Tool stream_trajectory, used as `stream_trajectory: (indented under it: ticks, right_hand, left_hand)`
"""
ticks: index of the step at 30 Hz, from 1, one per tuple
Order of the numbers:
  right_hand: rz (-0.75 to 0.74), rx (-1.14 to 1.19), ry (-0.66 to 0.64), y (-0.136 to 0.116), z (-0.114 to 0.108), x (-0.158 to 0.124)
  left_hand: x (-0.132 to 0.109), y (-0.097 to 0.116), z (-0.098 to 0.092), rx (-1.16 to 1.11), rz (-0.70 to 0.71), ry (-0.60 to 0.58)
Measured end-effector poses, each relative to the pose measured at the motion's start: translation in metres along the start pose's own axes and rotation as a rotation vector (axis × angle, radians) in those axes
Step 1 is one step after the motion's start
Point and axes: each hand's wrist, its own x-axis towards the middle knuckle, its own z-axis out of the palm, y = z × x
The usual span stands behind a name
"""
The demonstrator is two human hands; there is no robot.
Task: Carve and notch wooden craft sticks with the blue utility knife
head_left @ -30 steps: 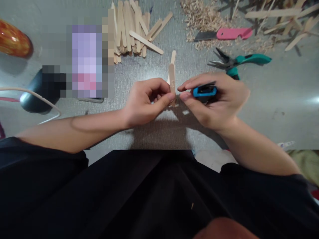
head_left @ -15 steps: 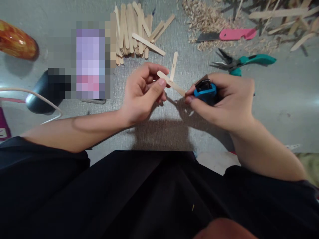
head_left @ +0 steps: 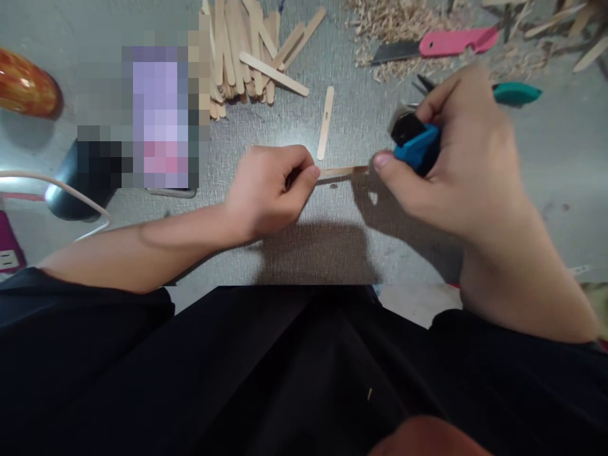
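My left hand [head_left: 275, 190] is closed in a pinch on one end of a wooden craft stick [head_left: 342, 171], turned nearly edge-on. The stick points right, and its far end looks darker. My right hand [head_left: 460, 152] grips a small blue-and-black tool [head_left: 418, 147]; its kind is not clear. The right thumb is stretched toward the stick's free end, seemingly just apart from it. Another craft stick with a small slot [head_left: 325, 123] lies on the table above the left hand's fingertips.
A pile of craft sticks [head_left: 244, 54] lies at the top. A pink-handled knife [head_left: 458, 43] rests by wood shavings [head_left: 399, 22]. Green-handled pliers [head_left: 517, 93] are partly behind my right hand. Left are a blurred-out phone [head_left: 159, 120], a black mouse-like object [head_left: 71, 190], a cable and an orange object [head_left: 26, 82].
My right hand has moved right and up with the blue-and-black tool, off the stick. My left hand has turned over, and its stick now lies nearly level, edge-on.
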Motion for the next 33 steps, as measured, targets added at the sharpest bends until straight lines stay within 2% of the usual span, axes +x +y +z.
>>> stream_trajectory:
  ticks: [3,5,7,14,20,26,33]
  right_hand:
    - [-0.004,-0.065,-0.266,-0.011,-0.001,-0.005]
    - [-0.086,-0.166,-0.428,-0.017,-0.001,-0.007]
    - [-0.170,-0.277,-0.493,-0.020,-0.003,-0.006]
    - [-0.143,-0.478,-0.558,-0.022,-0.004,0.000]
    - [-0.133,-0.502,-0.559,-0.026,0.008,0.002]
    - [-0.040,-0.380,-0.524,-0.024,0.013,0.000]
    - [-0.063,-0.435,-0.472,-0.025,0.013,-0.010]
  left_hand:
    - [-0.001,0.001,-0.001,0.153,-0.015,-0.067]
    - [-0.001,0.003,-0.001,0.258,-0.028,-0.091]
    - [-0.002,0.006,-0.002,0.333,-0.039,-0.119]
    - [-0.005,0.004,-0.002,0.410,-0.027,-0.159]
    - [-0.008,-0.005,0.004,0.501,0.160,-0.095]
    - [-0.006,-0.006,0.004,0.412,0.080,-0.123]
    - [-0.005,-0.010,0.008,0.333,0.070,-0.060]
